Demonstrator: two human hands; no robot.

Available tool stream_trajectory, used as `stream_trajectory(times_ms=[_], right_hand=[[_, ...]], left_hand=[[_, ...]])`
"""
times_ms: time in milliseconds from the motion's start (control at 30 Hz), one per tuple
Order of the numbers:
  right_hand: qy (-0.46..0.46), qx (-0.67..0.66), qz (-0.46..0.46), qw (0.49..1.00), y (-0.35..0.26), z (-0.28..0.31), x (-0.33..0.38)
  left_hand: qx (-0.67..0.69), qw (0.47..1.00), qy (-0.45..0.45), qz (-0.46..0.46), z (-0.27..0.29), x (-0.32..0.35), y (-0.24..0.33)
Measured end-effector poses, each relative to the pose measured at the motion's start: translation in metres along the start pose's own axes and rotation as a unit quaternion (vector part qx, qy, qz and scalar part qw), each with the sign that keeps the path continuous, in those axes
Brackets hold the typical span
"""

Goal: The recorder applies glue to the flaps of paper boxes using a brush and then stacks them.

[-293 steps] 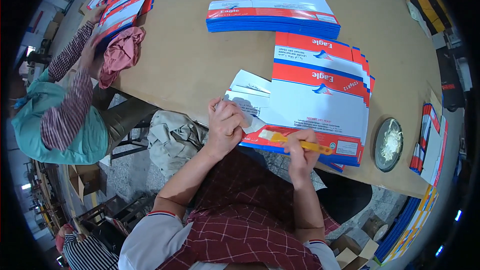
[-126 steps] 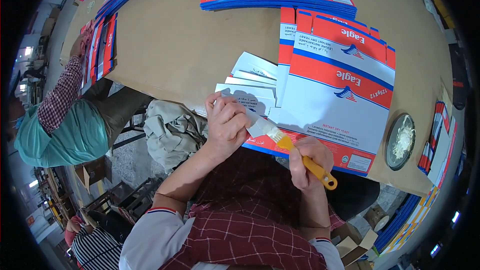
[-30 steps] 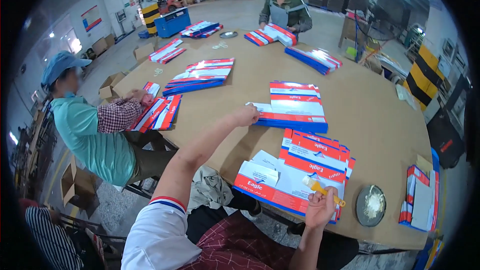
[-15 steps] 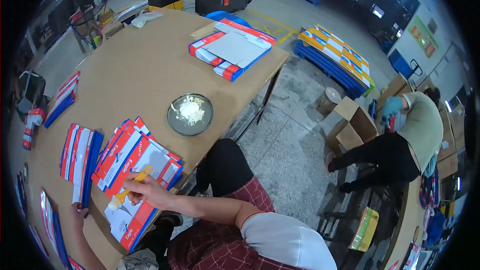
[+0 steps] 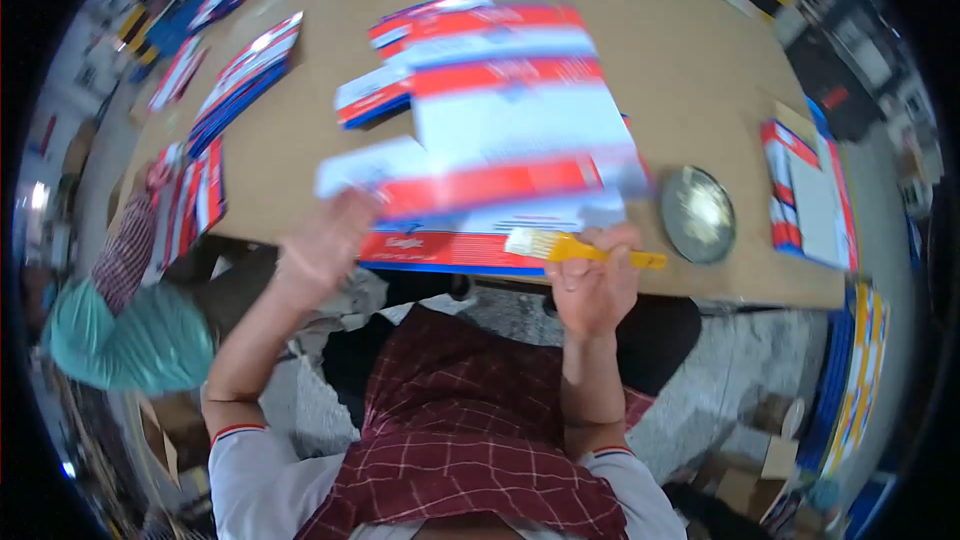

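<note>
Right hand [image 5: 592, 285] clamps its fingers round the brush [image 5: 575, 247]; left hand [image 5: 325, 245], blurred, fingers unclear, grips the sheet [image 5: 470, 175] just above them.

Bright, heavy motion blur, fisheye-bent edges

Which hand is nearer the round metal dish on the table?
Right. The right hand, gripping the yellow-handled brush, sits just left of the round metal dish. The left hand is far across, at the blurred cartons' left edge.
</note>
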State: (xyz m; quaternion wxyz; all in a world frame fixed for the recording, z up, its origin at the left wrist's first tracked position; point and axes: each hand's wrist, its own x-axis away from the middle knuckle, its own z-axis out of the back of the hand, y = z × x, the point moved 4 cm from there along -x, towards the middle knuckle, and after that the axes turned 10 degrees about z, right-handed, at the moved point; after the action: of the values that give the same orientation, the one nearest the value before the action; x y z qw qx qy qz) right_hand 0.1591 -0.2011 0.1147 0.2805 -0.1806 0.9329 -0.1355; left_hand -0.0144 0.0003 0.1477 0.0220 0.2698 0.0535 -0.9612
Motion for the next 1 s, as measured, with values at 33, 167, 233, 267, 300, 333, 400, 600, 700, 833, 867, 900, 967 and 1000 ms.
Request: stream_trajectory(times_ms=[33,167,233,267,300,333,400,600,700,833,867,900,967,1000], right_hand=[[0.013,-0.005,-0.022,1.000,0.014,0.002,-0.001],[0.120,0.102,-0.143,0.977,0.080,0.035,0.007],[0.182,0.088,-0.157,0.967,0.092,0.052,0.009],[0.244,0.076,-0.169,0.952,0.094,0.062,0.011],[0.224,0.085,-0.170,0.956,0.094,0.066,0.009],[0.228,0.086,-0.172,0.954,0.096,0.067,0.010],[0.240,0.113,-0.171,0.949,0.098,0.065,0.005],[0.188,0.159,-0.225,0.943,0.100,0.057,0.004],[0.209,0.174,-0.251,0.929,0.101,0.058,0.004],[0.181,0.181,-0.255,0.932,0.100,0.059,0.004],[0.157,0.184,-0.250,0.938,0.100,0.057,0.003],[0.160,0.184,-0.255,0.936,0.101,0.058,0.003],[0.083,0.218,-0.226,0.946,0.100,0.056,0.003],[0.084,0.218,-0.233,0.944,0.100,0.057,0.004]], left_hand=[[-0.016,1.000,-0.016,0.008,0.000,0.017,0.012],[0.044,0.982,-0.166,0.078,-0.031,0.055,0.018],[0.093,0.973,-0.172,0.123,-0.033,0.047,0.013],[0.143,0.959,-0.177,0.168,-0.035,0.042,0.010],[0.190,0.948,-0.154,0.203,-0.037,0.035,0.004],[0.193,0.947,-0.158,0.204,-0.047,0.029,0.005],[0.159,0.931,-0.104,0.311,-0.064,0.020,-0.002],[0.123,0.924,-0.173,0.318,-0.103,0.023,-0.002],[0.135,0.918,-0.178,0.327,-0.101,0.017,-0.002],[0.187,0.895,-0.148,0.377,-0.108,0.024,-0.008],[0.217,0.885,-0.119,0.394,-0.109,0.028,-0.010],[0.217,0.883,-0.123,0.398,-0.111,0.032,-0.010],[0.287,0.857,-0.031,0.427,-0.109,0.040,-0.012],[0.287,0.854,-0.034,0.433,-0.110,0.042,-0.013]])
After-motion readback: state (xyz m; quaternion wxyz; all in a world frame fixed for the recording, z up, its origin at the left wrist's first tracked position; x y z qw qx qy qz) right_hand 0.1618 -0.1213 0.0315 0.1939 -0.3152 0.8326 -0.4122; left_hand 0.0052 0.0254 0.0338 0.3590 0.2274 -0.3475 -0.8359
